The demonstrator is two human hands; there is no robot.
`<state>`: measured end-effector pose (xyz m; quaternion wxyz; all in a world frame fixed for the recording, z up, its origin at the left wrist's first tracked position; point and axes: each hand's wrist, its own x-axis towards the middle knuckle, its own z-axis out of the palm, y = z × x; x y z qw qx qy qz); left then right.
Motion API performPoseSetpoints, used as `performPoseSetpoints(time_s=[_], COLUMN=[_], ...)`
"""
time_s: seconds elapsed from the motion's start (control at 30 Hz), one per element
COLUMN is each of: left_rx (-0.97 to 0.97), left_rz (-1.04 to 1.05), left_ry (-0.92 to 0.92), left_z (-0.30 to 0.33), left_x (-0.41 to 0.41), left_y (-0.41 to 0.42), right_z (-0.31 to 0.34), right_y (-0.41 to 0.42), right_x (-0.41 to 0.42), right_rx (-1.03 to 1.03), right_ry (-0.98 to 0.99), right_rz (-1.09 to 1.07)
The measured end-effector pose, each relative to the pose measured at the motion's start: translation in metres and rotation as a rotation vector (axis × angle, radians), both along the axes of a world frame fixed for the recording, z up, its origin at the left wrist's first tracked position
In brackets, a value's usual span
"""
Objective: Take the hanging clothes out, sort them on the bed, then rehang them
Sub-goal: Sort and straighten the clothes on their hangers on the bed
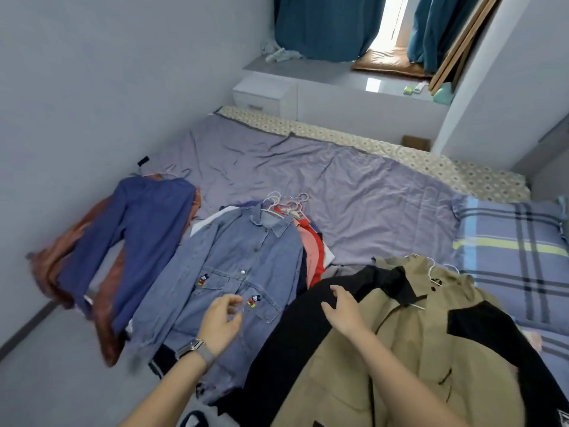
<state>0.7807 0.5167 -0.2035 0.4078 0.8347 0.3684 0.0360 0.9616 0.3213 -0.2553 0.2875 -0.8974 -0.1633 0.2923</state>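
Lilac-sheeted bed (pixel 354 186) carries three sorted piles: khaki-and-black coat (pixel 400 349) at 5 o'clock, denim jacket (pixel 240 260) at centre, blue trousers (pixel 144 235) at 9 o'clock. Right hand (pixel 343 309) rests on the coat's black sleeve, fingers apart. Left hand (pixel 220 322) hovers over the denim jacket, fingers loosely curled, holding nothing.

1. The bed sheet (pixel 354 192) is plain lilac, with a cream floral-print edge along the far side.
2. The pillow (pixel 511 257) is blue-grey plaid with dark, light blue and yellow stripes.
3. The shirt (pixel 240 266) is light blue denim with small red-and-black cartoon mouse patches.
4. The trousers (pixel 138 241) are dark blue, lying on rust-brown cloth.
5. The jacket (pixel 400 349) is khaki with black panels.
6. The curtains (pixel 323 26) are teal.
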Motion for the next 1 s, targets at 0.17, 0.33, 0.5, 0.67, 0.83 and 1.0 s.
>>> performPoseSetpoints(time_s=[0.17, 0.33, 0.5, 0.67, 0.83, 1.0], left_rx=[-0.063, -0.114, -0.146, -0.188, -0.248, -0.219], left_rz=[0.014, -0.074, -0.015, -0.096, -0.183, -0.226], left_ry=[-0.015, -0.017, 0.040, 0.097, 0.165, 0.196], left_z=[-0.011, -0.006, -0.011, -0.030, -0.046, -0.055], left_x=[-0.037, -0.089, -0.106, -0.080, -0.031, 0.035], left_y=[0.104, 0.221, 0.305, 0.330, 0.337, 0.339], right_z=[-0.003, -0.017, -0.021, -0.027, -0.040, -0.074], right_y=[0.091, 0.188, 0.252, 0.259, 0.260, 0.272], right_x=[-0.038, -0.092, -0.118, -0.091, -0.036, 0.026], right_rx=[-0.001, -0.063, -0.073, -0.190, -0.245, -0.243], right_ry=[-0.017, 0.050, 0.063, 0.045, 0.051, 0.128], right_rz=[-0.073, -0.118, -0.107, -0.105, -0.153, -0.196])
